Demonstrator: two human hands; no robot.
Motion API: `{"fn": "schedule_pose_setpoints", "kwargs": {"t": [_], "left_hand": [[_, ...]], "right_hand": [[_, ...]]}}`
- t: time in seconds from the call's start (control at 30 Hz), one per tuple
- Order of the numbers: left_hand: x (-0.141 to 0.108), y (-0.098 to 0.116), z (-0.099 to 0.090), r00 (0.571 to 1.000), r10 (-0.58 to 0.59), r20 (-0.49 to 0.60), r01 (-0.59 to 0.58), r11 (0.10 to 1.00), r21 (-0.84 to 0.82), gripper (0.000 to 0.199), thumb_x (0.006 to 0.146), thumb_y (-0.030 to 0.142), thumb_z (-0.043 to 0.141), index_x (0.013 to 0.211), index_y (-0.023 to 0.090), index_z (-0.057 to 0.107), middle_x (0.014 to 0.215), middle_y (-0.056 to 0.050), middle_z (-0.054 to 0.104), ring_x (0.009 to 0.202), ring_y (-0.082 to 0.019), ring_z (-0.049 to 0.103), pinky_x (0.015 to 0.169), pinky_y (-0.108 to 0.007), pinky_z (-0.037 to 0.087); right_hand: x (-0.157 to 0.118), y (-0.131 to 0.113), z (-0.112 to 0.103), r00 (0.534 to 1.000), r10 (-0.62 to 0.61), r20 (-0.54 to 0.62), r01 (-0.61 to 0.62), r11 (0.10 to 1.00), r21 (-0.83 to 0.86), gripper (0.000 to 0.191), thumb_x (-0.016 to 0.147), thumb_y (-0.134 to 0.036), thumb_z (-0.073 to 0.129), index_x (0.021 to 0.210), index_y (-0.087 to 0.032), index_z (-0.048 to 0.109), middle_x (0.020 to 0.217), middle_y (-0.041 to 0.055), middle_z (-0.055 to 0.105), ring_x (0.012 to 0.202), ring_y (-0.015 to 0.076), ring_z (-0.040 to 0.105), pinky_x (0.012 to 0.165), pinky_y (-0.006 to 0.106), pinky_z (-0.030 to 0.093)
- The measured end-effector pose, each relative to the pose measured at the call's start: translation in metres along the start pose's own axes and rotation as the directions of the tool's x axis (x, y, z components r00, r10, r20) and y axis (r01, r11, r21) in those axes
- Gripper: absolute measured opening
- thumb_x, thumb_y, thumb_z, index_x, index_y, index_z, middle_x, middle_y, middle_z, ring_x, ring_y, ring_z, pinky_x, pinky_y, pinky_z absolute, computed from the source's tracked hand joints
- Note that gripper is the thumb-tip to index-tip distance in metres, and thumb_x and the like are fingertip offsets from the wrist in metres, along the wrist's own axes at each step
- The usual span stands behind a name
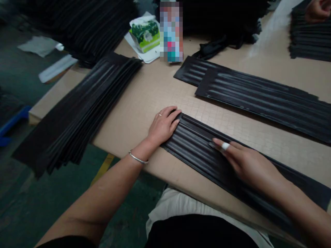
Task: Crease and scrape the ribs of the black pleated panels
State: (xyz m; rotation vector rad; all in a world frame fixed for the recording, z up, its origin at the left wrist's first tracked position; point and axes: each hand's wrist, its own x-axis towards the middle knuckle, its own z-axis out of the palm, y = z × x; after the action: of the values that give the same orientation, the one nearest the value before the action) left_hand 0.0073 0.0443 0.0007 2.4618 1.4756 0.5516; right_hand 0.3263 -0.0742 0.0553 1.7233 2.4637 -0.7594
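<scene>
A long black ribbed strip (196, 144) lies slantwise on the tan table, close to its front edge. My left hand (163, 125) rests at the strip's left end, fingers bent over its upper corner. Over the strip's middle is my right hand (236, 155), its fingers pressed together, with white tape round one finger. A small dark thing shows at those fingertips, too unclear to name. Beyond the strip lie more black ribbed strips (248, 89), overlapping each other.
A fanned stack of black strips (85, 103) overhangs the table's left edge. Large black piles stand at the back, near a green tissue pack (146, 34) and a blurred-out upright item (171, 32). Another person's hand (318, 12) is at a stack, top right.
</scene>
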Motion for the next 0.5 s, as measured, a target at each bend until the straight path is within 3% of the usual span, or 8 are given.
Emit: {"fn": "schedule_pose_setpoints", "kwargs": {"t": [0.1,0.23,0.37,0.5], "left_hand": [[0.0,0.0,0.0,1.0,-0.006,0.001,0.007,1.0,-0.026,0.044,0.102,0.04,0.051,0.142,0.028,0.059,0.147,-0.01,0.058,0.137,-0.028,0.053,0.116,-0.049,0.046],[-0.001,-0.005,0.005,1.0,0.019,-0.007,-0.019,0.999,-0.04,0.042,0.105,0.034,0.047,0.145,0.028,0.058,0.148,-0.01,0.057,0.138,-0.026,0.052,0.117,-0.047,0.043],[0.0,-0.007,0.011,1.0,0.014,-0.016,-0.015,1.0,-0.009,0.041,0.105,0.033,0.046,0.143,0.026,0.059,0.15,-0.011,0.055,0.14,-0.028,0.049,0.116,-0.048,0.043],[0.002,-0.008,0.014,1.0,0.017,-0.014,-0.017,1.0,0.015,0.041,0.105,0.036,0.045,0.141,0.023,0.061,0.15,-0.011,0.054,0.14,-0.029,0.048,0.118,-0.049,0.041]], "right_hand": [[0.076,-0.054,-0.013,0.996,-0.086,0.037,0.089,0.994,-0.063,0.049,0.11,-0.033,0.031,0.156,-0.034,0.045,0.118,0.0086,0.07,0.094,0.0226,0.07,0.077,0.032,0.051],[0.125,-0.09,-0.031,0.985,-0.139,0.106,0.151,0.982,-0.117,0.044,0.11,-0.035,0.029,0.141,-0.03,0.06,0.107,0.0085,0.072,0.092,0.024,0.068,0.076,0.033,0.046],[0.132,-0.087,-0.04,0.985,-0.074,0.157,0.091,0.991,-0.102,0.043,0.107,-0.05,0.044,0.126,-0.02,0.067,0.11,0.0082,0.071,0.096,0.0235,0.066,0.084,0.036,0.049],[0.102,-0.055,-0.046,0.988,-0.013,0.152,0.029,0.994,-0.106,0.049,0.103,-0.059,0.051,0.12,-0.016,0.068,0.105,0.0061,0.07,0.089,0.0213,0.066,0.082,0.038,0.054]]}}
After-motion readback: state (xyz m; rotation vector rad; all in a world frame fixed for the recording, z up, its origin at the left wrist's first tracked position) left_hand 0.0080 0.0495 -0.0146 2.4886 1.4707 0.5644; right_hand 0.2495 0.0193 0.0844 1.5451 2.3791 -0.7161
